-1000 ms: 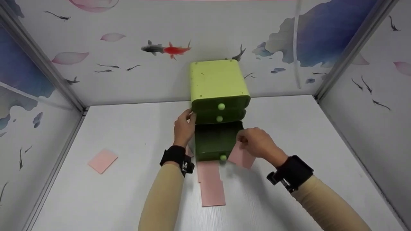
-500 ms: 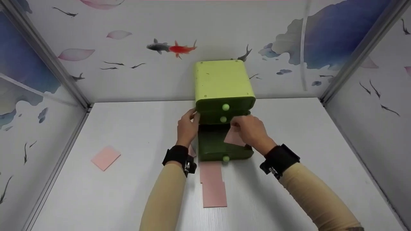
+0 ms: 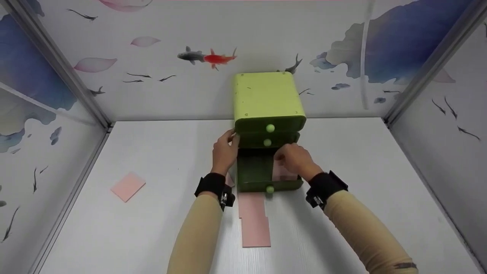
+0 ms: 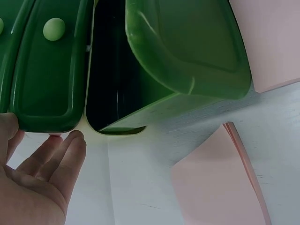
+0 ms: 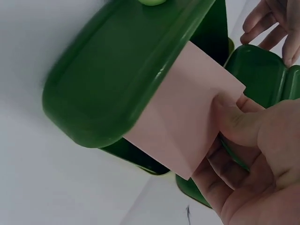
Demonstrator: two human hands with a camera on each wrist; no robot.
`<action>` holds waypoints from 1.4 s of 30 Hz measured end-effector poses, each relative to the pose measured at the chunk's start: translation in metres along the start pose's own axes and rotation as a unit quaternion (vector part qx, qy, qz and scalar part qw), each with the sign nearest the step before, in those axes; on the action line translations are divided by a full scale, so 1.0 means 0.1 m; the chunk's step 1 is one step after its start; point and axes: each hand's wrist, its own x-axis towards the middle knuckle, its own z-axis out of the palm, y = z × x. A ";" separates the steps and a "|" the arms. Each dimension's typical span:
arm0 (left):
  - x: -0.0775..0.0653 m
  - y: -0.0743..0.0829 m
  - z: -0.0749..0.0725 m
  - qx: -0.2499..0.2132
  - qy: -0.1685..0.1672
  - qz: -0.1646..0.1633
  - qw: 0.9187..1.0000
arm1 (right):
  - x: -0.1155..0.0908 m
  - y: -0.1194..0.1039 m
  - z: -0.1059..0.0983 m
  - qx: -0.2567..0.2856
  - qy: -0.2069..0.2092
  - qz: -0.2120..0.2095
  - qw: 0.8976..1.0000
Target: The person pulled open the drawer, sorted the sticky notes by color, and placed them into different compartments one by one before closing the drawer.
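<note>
A small green cabinet (image 3: 268,95) with round knobs stands against the back wall, its bottom drawer (image 3: 251,186) pulled out. My right hand (image 3: 296,158) pinches a pink paper pad (image 5: 183,108) between thumb and fingers. In the right wrist view the pad's lower part lies behind the drawer front, inside the drawer. My left hand (image 3: 225,150) touches the left side of the cabinet at the middle drawer (image 4: 49,70), thumb at its front and fingers stretched alongside. Below that hand a pink pad (image 4: 215,183) rests on the table, mostly hidden by the wrist in the head view.
Two overlapping pink pads (image 3: 255,228) lie on the white table (image 3: 159,228) in front of the open drawer. Another pink pad (image 3: 128,186) lies off to the left. Patterned panels (image 3: 182,91) enclose the table at the back and sides.
My right hand has carried its pink pad from beside the drawer's right edge, up and over the front, then down into the drawer. The left hand has stayed at the cabinet's side.
</note>
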 end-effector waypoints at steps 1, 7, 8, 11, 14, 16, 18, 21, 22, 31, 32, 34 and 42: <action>0.00 0.00 0.00 0.001 0.001 0.000 1.000 | 0.01 0.01 0.01 -0.004 -0.007 0.000 1.000; -0.01 0.02 0.02 0.013 -0.003 0.004 1.000 | 0.00 0.08 0.08 -0.017 -0.031 0.009 0.999; -0.01 0.02 0.02 0.015 -0.004 0.004 1.000 | 0.00 0.09 0.09 -0.018 -0.033 0.012 0.999; 0.00 0.02 0.04 0.016 -0.005 0.005 1.000 | 0.00 0.11 0.14 -0.021 -0.037 0.012 0.999; 0.00 0.03 0.05 0.012 -0.007 0.005 1.000 | 0.01 0.13 0.17 -0.026 -0.036 0.016 0.999; -0.01 0.04 0.05 0.008 -0.009 0.005 1.000 | 0.03 0.15 0.19 -0.032 -0.035 0.019 0.999; -0.02 0.04 0.04 0.005 -0.012 0.003 1.000 | 0.04 0.16 0.20 -0.037 -0.033 0.022 0.999; -0.02 0.05 0.04 0.001 -0.014 0.001 1.000 | 0.05 0.17 0.22 -0.043 -0.026 0.020 0.999; -0.02 0.05 0.04 0.001 -0.015 0.002 1.000 | 0.05 0.18 0.22 -0.045 -0.021 0.017 0.999; -0.01 0.04 0.03 0.004 -0.007 0.000 1.000 | 0.05 0.16 0.19 -0.036 0.004 -0.002 0.999; -0.01 0.04 0.03 0.004 -0.006 0.001 1.000 | 0.05 0.16 0.19 -0.035 0.006 -0.006 0.999; -0.01 0.04 0.02 0.003 -0.007 0.000 1.000 | 0.05 0.15 0.18 -0.033 0.008 -0.009 0.999; -0.01 0.04 -0.02 0.003 -0.004 -0.001 1.000 | 0.00 0.09 0.11 -0.028 0.012 -0.037 0.999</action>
